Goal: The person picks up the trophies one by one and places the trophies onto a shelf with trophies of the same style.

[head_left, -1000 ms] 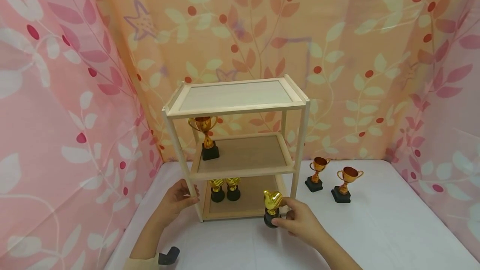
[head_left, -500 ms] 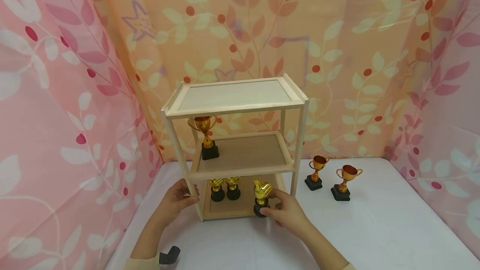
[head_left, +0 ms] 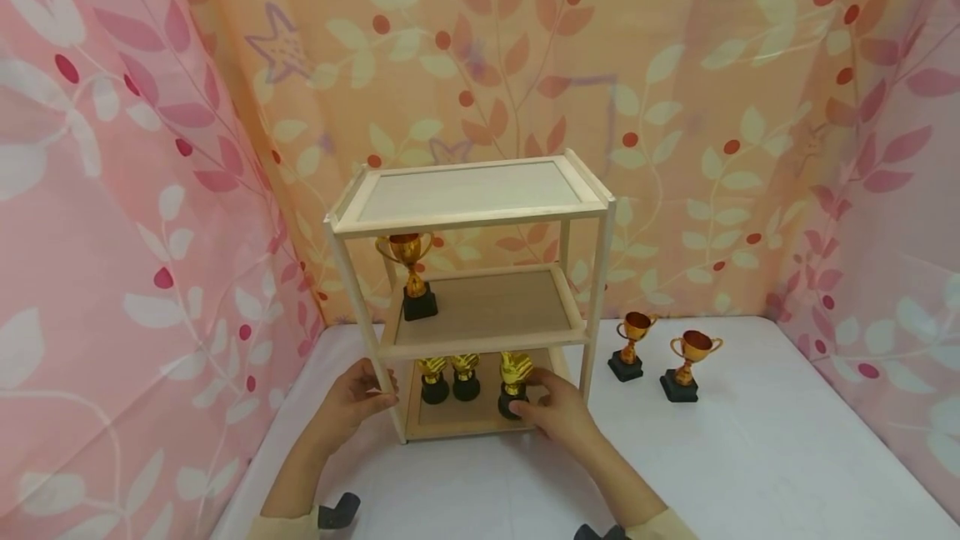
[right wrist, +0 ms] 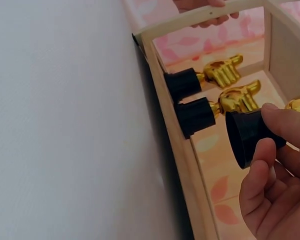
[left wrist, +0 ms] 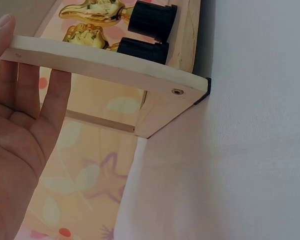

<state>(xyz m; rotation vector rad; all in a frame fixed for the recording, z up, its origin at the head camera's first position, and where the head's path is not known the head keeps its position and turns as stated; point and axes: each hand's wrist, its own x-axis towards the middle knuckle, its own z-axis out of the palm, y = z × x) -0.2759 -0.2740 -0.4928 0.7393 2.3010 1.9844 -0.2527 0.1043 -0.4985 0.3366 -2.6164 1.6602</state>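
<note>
A gold trophy (head_left: 515, 373) is pinched by its black base between the thumb and curled fingers of the right hand (head_left: 558, 415), upright over the bottom tier of the shelf (head_left: 480, 215), just right of two like trophies (head_left: 450, 377). The shelf's front left post is touched by the left hand (head_left: 352, 398), fingers straight.
</note>
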